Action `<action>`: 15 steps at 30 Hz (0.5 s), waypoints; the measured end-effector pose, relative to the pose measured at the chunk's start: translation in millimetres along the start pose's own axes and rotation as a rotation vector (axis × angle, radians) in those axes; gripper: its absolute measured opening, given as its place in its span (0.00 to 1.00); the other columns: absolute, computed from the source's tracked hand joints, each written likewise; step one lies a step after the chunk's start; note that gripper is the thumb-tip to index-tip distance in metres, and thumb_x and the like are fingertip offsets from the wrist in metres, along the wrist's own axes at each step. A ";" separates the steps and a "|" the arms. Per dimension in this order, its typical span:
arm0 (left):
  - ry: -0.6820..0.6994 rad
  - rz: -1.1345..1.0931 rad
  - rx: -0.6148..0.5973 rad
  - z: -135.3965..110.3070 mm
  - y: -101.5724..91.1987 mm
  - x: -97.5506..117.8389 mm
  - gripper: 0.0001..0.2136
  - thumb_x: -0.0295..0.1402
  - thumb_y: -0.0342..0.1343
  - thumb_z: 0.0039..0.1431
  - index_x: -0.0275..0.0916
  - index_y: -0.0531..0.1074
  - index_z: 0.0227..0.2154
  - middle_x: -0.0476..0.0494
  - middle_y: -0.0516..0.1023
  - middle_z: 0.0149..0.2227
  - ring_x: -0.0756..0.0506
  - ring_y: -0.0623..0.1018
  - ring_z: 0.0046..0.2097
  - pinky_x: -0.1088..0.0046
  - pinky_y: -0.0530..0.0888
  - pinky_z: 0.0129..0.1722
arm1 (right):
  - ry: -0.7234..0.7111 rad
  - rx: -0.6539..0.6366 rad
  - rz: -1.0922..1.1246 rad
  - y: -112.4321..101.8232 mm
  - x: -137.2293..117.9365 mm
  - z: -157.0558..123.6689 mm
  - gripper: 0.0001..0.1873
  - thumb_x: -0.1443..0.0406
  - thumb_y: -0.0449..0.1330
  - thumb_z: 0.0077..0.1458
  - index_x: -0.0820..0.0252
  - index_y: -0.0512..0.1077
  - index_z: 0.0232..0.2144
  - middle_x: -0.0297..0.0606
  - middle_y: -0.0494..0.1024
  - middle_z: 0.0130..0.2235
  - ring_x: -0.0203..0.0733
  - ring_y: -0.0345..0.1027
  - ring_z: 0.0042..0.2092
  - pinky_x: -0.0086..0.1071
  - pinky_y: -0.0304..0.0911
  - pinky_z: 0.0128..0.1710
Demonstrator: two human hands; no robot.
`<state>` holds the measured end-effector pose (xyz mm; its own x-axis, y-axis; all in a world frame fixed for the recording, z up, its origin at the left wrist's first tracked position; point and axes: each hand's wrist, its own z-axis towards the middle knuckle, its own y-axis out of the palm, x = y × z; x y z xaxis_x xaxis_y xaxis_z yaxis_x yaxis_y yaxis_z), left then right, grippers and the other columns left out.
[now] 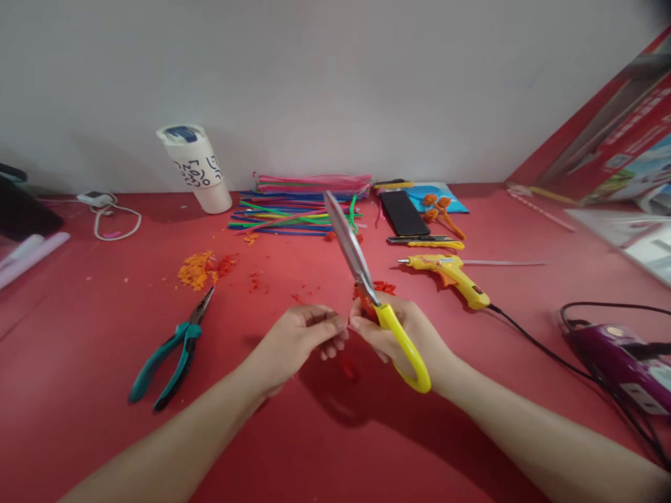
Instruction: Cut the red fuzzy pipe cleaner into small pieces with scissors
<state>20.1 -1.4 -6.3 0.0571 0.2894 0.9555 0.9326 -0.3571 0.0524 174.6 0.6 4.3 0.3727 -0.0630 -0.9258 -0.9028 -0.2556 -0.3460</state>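
Yellow-handled scissors (350, 241) rest in my right hand (414, 328), which is closed around them near the pivot. Their blades point up and away, tilted left. The thumb and forefinger of this hand also pinch together close to my left fingertips. My left hand (298, 339) is closed in a pinch just beside them; whatever lies between its fingers is too small to make out. Red scraps (385, 287) show behind my right hand, and a blurred red bit (348, 366) appears below the fingers.
Teal pliers (181, 342) lie left, below orange clippings (196, 271). Pipe cleaners (293, 209) and a white tumbler (199, 168) stand at the back. Rightward are a phone (403, 213), a utility knife (433, 242), a yellow glue gun (451, 276) and a purple power strip (623, 363).
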 end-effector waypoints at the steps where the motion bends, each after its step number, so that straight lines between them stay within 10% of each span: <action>1: 0.015 0.056 0.028 0.3 -2.3 0.3 0.09 0.35 0.50 0.52 0.35 0.67 0.22 0.50 0.69 0.22 0.53 0.67 0.23 0.77 0.64 0.25 | 0.021 0.041 -0.016 -2.8 -1.9 0.7 0.04 0.64 0.52 0.44 0.58 0.61 0.22 0.22 0.57 0.15 0.27 0.50 0.14 0.23 0.48 0.14; 7: 0.264 0.732 0.434 8.2 -34.8 3.2 0.16 0.39 0.42 0.57 0.39 0.54 0.16 0.55 0.54 0.17 0.52 0.59 0.22 0.75 0.56 0.23 | 0.051 0.224 -0.350 -33.4 3.9 15.6 0.07 0.64 0.51 0.44 0.57 0.58 0.18 0.24 0.56 0.11 0.29 0.51 0.15 0.25 0.50 0.18; 15: 0.316 0.945 0.486 16.6 -48.1 -7.2 0.05 0.32 0.49 0.51 0.39 0.66 0.31 0.47 0.67 0.33 0.49 0.67 0.31 0.72 0.64 0.34 | 0.056 0.203 -0.466 -44.3 22.0 29.5 0.07 0.61 0.53 0.41 0.58 0.61 0.18 0.27 0.57 0.13 0.31 0.50 0.17 0.28 0.43 0.19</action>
<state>-19.2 28.4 -20.5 0.7908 -0.1797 0.5851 0.6057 0.0923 -0.7903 216.4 39.1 -5.2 0.7517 -0.0397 -0.6583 -0.6592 -0.0762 -0.7481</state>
